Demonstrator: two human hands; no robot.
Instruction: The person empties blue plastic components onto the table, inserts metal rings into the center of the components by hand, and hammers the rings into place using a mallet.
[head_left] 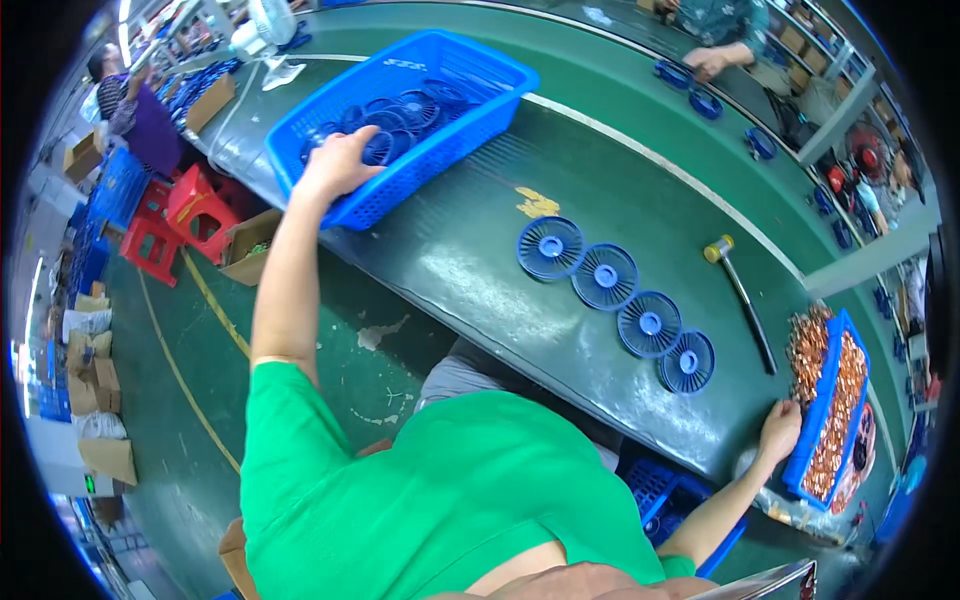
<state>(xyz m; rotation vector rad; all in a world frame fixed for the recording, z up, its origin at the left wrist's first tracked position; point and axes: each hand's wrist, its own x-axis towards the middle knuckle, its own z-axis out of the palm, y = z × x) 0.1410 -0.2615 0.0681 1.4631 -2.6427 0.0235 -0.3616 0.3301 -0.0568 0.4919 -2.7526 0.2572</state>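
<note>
Discs point(650, 324), rnd, ribbed, blue | L grip point(345, 163) spread, perf. bskt point(450, 152) | R grip point(780, 432): can't tell

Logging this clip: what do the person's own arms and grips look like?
Bright green, short fabric sleeves leave both forearms bare. The left grip and right grip are ungloved human hands; no watch, bracelet or marking is visible.

From the middle of the four blue grilles point(628, 300), bare bench point(665, 235) opens toward 12 o'clock, while the blue basket point(430, 163) (high-walled) blocks 10, the hammer point(746, 305) lies across 3, and the copper-filled tray point(817, 415) stands at 4.
</note>
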